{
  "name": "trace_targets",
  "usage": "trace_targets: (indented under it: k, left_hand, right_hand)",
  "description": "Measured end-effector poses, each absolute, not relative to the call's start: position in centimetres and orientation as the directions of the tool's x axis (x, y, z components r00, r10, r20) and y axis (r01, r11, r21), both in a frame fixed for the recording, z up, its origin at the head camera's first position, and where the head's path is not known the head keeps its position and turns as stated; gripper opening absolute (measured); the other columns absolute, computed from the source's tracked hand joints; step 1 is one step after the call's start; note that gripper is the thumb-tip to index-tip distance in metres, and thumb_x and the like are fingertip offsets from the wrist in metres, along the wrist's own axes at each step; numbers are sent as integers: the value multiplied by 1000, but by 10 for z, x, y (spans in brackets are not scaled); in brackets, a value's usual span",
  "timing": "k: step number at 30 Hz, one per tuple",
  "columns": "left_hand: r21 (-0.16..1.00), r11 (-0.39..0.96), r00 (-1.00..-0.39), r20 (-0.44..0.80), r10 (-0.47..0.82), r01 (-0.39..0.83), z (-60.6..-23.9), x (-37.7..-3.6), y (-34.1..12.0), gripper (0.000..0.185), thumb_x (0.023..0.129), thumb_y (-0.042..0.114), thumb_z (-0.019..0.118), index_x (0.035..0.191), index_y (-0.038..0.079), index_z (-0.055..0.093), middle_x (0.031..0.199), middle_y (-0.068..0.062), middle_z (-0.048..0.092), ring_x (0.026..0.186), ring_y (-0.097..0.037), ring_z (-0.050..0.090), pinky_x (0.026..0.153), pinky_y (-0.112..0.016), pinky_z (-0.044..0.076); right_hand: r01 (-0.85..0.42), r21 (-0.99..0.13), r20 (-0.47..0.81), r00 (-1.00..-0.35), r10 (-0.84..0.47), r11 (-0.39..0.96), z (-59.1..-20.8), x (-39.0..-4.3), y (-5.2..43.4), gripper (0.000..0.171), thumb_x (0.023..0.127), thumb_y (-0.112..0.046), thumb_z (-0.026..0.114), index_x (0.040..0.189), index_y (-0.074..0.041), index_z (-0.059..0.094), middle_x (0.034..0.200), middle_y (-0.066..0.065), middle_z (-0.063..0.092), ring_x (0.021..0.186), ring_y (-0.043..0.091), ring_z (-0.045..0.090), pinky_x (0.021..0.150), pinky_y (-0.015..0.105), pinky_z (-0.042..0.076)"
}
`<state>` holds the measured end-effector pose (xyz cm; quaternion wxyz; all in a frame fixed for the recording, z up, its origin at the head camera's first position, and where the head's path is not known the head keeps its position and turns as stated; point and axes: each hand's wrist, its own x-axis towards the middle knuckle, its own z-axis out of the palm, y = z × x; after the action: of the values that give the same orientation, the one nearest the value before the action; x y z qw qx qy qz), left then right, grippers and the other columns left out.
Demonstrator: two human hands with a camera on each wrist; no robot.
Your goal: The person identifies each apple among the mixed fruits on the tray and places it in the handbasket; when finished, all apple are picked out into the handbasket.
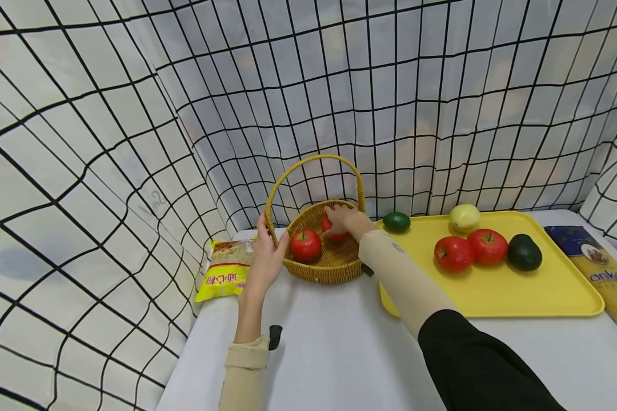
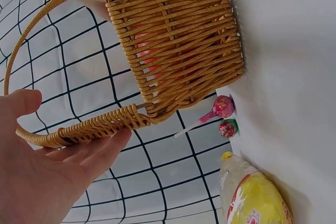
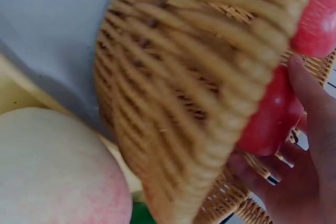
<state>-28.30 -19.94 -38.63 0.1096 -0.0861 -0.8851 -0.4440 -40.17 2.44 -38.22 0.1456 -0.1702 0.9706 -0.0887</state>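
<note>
A woven basket with a tall arched handle stands on the white table. My left hand holds its left side where handle meets rim, thumb on one side and fingers on the other in the left wrist view. Inside the basket, one red apple lies at the left. My right hand reaches over the rim and grips a second red apple, its thumb and fingers around the fruit. The hand partly hides this apple in the head view.
At right, a yellow tray bears two red apples, an avocado, a pale yellow fruit and a green fruit. A pale pinkish fruit is near the right wrist. Bagged food, lollipops, an ankara packet and netting surround.
</note>
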Motion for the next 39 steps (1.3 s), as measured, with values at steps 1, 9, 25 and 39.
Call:
trace_targets:
  k: [1,9,25,39]
  left_hand:
    - [767,591,-960,274,53,251,-386,-283,-200,77,107,36,50,165,23,0,163,-21,33,140,-41,46,110,-64,43]
    - [761,592,-958,278,70,264,-384,-284,-202,78,108,41,48,165,24,-1,166,-20,29,147,-39,40,117,-63,38]
    - [766,590,-961,269,66,255,-383,-286,-200,78,108,40,48,165,24,-3,166,-21,28,149,-40,38,117,-62,37]
    - [763,606,-967,249,43,224,-385,-286,-198,79,107,42,48,165,29,-4,165,-22,30,147,-39,40,116,-63,39]
  right_hand:
    - [-310,-224,-252,-898,-362,924,-383,-403,25,85,100,-54,60,164,-15,20,170,17,25,158,37,23,127,57,26]
    - [-420,-343,-94,-875,-475,840,-375,-397,46,69,106,-47,51,160,-10,30,165,20,31,155,38,29,124,56,31]
    - [-422,-618,245,-905,-347,664,-337,-248,179,57,106,-39,55,154,-12,41,157,15,42,147,36,39,120,62,33]
    - [-433,-541,435,-878,-201,721,-317,-191,225,54,99,-22,69,149,-15,49,151,16,47,142,39,40,111,70,36]
